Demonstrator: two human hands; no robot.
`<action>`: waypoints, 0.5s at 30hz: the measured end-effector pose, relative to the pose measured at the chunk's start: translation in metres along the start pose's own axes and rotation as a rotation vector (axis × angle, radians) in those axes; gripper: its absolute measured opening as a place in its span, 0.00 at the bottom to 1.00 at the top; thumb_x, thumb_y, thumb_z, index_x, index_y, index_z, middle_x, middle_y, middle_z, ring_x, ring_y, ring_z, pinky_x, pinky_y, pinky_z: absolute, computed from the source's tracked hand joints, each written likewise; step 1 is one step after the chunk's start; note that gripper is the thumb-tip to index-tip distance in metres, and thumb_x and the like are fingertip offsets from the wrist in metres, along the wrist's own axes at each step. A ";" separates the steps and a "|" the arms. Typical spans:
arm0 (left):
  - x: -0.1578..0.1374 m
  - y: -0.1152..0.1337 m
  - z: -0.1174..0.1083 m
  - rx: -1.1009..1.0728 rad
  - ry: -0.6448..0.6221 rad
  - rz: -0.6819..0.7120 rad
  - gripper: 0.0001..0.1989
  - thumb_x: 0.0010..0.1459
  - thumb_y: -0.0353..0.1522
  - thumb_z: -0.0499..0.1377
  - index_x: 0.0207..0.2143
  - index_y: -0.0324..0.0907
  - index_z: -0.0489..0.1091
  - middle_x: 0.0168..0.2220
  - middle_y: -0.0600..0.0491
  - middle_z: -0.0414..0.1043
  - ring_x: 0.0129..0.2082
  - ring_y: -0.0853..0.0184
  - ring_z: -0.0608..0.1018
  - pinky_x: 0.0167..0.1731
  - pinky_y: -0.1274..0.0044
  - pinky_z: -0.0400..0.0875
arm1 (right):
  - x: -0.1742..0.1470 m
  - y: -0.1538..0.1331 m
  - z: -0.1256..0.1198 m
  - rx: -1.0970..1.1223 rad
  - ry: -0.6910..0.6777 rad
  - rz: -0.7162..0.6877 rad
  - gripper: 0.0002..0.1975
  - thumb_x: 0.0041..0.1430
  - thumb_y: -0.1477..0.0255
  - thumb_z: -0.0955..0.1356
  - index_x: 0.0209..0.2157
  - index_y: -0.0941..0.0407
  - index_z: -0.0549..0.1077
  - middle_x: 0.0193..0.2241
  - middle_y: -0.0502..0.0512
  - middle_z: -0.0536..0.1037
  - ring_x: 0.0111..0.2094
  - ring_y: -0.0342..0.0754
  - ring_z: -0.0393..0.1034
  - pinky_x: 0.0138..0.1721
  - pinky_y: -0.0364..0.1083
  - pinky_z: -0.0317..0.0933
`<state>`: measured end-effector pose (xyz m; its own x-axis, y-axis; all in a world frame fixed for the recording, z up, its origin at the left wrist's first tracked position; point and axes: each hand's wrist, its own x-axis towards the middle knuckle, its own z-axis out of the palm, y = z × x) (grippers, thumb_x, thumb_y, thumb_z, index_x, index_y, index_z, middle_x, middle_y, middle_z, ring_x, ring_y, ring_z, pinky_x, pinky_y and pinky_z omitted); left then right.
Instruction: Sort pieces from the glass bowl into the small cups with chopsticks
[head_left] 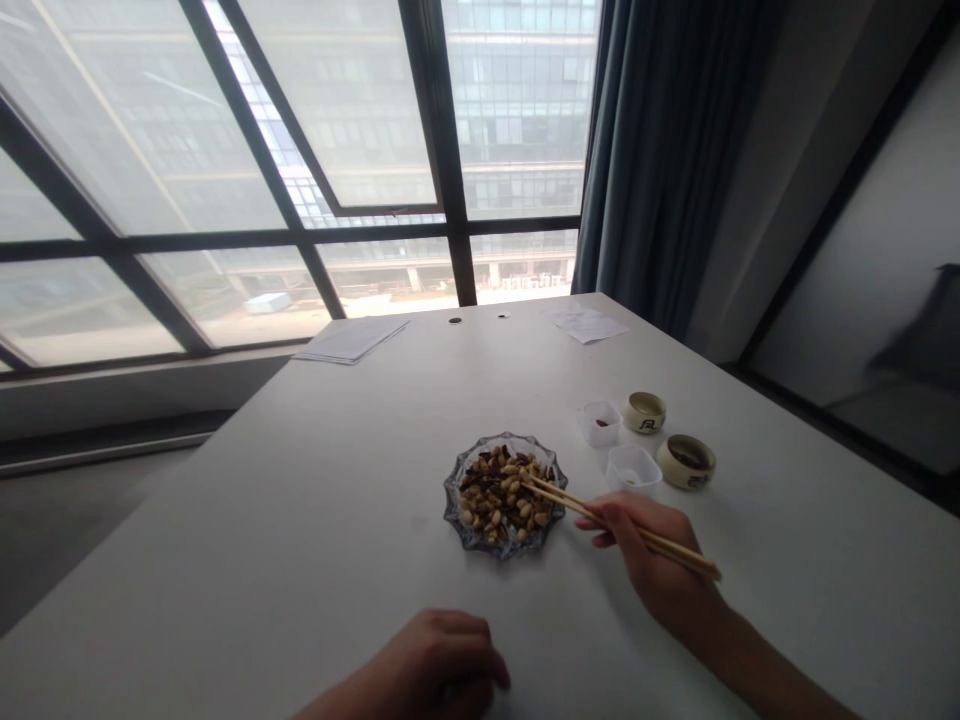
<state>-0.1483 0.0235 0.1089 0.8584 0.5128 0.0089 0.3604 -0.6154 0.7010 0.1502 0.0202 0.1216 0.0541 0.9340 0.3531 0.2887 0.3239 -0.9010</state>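
Observation:
My right hand (651, 552) is closed around a pair of wooden chopsticks (637, 535). Their tips reach into a scalloped glass bowl (454, 522) from the right and touch the heap inside. That heap mixes pale nuts that look like pistachios (525, 512) with dark brown pieces (484, 480). Whether the tips pinch a nut cannot be made out. Below the bowl, near the bottom edge of the view, my left hand (439, 655) rests on the table with its fingers curled in. Nothing shows in it, and its palm is hidden.
Right of the bowl stand two clear plastic containers, one (600, 428) holding a small dark piece, the other (634, 470) a pale bit. Beside them are two cream ceramic cups (645, 412). Papers (352, 340) lie on the far left of the white table (300, 500), more sheets (589, 323) far right.

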 end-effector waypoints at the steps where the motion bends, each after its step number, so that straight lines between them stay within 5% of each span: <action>1: 0.000 0.001 0.000 -0.003 -0.003 -0.004 0.14 0.60 0.24 0.56 0.43 0.45 0.78 0.37 0.50 0.79 0.36 0.66 0.80 0.39 0.81 0.71 | 0.000 -0.004 -0.005 0.008 0.042 -0.012 0.19 0.73 0.59 0.65 0.36 0.53 0.84 0.34 0.57 0.86 0.32 0.52 0.82 0.33 0.47 0.77; 9: 0.002 0.005 -0.002 0.024 -0.021 -0.040 0.14 0.62 0.24 0.57 0.44 0.46 0.78 0.38 0.51 0.79 0.37 0.66 0.80 0.41 0.81 0.71 | 0.009 -0.048 -0.094 -0.191 0.553 0.072 0.18 0.64 0.55 0.72 0.35 0.55 0.84 0.27 0.59 0.86 0.23 0.54 0.82 0.26 0.48 0.80; 15: 0.003 0.001 0.001 0.034 -0.016 -0.042 0.13 0.61 0.24 0.57 0.43 0.47 0.78 0.36 0.52 0.78 0.35 0.67 0.80 0.39 0.81 0.70 | 0.016 -0.032 -0.123 -0.130 0.453 0.181 0.22 0.59 0.50 0.75 0.32 0.58 0.84 0.26 0.63 0.85 0.25 0.59 0.83 0.24 0.49 0.81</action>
<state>-0.1450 0.0234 0.1087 0.8479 0.5292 -0.0311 0.4080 -0.6140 0.6757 0.2592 0.0066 0.1869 0.5156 0.8047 0.2943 0.3512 0.1148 -0.9292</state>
